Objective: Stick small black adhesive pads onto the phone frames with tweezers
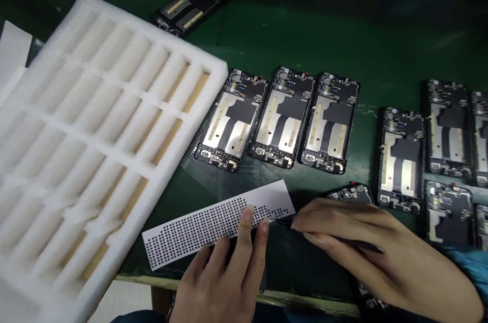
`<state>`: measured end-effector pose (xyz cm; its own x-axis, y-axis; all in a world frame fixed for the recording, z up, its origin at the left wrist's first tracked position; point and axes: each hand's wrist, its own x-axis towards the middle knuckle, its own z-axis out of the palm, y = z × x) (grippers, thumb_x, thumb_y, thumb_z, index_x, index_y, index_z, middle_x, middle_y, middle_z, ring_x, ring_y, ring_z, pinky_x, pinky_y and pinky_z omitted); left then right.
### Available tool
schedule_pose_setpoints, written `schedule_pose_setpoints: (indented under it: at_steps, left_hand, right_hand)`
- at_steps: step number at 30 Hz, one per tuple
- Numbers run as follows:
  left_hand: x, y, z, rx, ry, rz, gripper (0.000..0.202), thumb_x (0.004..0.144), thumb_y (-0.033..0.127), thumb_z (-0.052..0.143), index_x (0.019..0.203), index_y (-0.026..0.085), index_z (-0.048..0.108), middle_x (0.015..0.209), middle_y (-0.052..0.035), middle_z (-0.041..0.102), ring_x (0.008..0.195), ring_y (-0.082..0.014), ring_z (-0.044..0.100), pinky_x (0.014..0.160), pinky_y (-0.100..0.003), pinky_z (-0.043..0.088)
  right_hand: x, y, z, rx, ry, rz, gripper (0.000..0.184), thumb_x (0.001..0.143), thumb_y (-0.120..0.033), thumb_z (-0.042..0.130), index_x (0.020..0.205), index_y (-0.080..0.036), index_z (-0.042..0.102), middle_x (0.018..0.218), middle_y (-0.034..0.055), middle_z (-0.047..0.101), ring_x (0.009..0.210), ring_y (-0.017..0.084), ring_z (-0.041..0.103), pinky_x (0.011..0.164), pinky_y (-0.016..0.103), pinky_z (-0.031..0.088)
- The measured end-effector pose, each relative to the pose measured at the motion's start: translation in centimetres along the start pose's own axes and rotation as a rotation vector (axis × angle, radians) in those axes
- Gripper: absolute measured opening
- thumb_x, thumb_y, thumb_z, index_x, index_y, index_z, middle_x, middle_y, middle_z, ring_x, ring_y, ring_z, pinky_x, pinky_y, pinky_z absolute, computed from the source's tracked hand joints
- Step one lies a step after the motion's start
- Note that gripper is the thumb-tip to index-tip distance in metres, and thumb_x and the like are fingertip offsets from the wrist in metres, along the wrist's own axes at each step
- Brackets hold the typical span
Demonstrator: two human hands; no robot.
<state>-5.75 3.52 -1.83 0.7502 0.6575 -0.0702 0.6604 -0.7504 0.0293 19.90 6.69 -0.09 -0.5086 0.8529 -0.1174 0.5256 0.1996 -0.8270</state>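
Note:
A white sheet of small black dot stickers [198, 225] lies slanted on the green table. My left hand [224, 272] rests on its lower edge, fingers spread and pressing it down. Between the thumb and fingers of my right hand [354, 241] are dark tweezers [360, 244], their tip by the sheet's edge close to my left fingertips. Partly behind my right hand is an opened phone [356, 192]. Just above the sheet, three opened phones [232, 119], [282, 117], [331, 122] lie side by side with circuit boards showing.
A white foam tray [152, 180] with rows of slots takes up the left side. Another opened phone [192, 5] lies behind it. Several more stand at the right, including one phone [402, 157]. Clear plastic film [208, 178] sits under the leftmost phone. The table edge [305, 300] runs along the front.

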Motion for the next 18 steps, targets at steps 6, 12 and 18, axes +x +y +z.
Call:
schedule_pose_setpoints:
  at_steps: [6, 12, 18]
  left_hand:
    - [-0.4, 0.0, 0.4, -0.014, 0.007, 0.021, 0.075, 0.073, -0.007, 0.041, 0.145, 0.012, 0.053, 0.143, -0.0155, 0.061, 0.075, -0.0184, 0.07, 0.057, -0.031, 0.061]
    - [-0.8, -0.2, 1.2, -0.038, 0.027, -0.025, 0.069, 0.081, -0.003, 0.042, 0.148, 0.013, 0.049, 0.15, -0.0142, 0.056, 0.083, -0.0196, 0.071, 0.061, -0.032, 0.062]
    - [-1.3, 1.2, 0.6, -0.59, 0.391, -0.539, 0.032, 0.095, 0.017, 0.053, 0.125, 0.022, 0.062, 0.123, -0.0055, 0.072, 0.109, -0.02, 0.07, 0.089, -0.028, 0.061]
  right_hand:
    - [2.3, 0.2, -0.7, 0.074, -0.077, -0.011, 0.024, 0.106, -0.021, 0.045, 0.106, -0.021, 0.069, 0.092, 0.0023, 0.074, 0.082, 0.017, 0.072, 0.068, 0.025, 0.057]
    - [1.2, 1.3, -0.2, 0.45, 0.13, 0.177, 0.024, 0.104, -0.028, 0.053, 0.104, -0.018, 0.075, 0.092, 0.0052, 0.079, 0.08, 0.016, 0.078, 0.071, 0.022, 0.064]
    - [-5.0, 3.4, -2.1, 0.168, 0.567, 0.3, 0.037, 0.102, -0.041, 0.059, 0.079, -0.027, 0.085, 0.105, 0.006, 0.078, 0.087, 0.018, 0.077, 0.076, 0.024, 0.066]
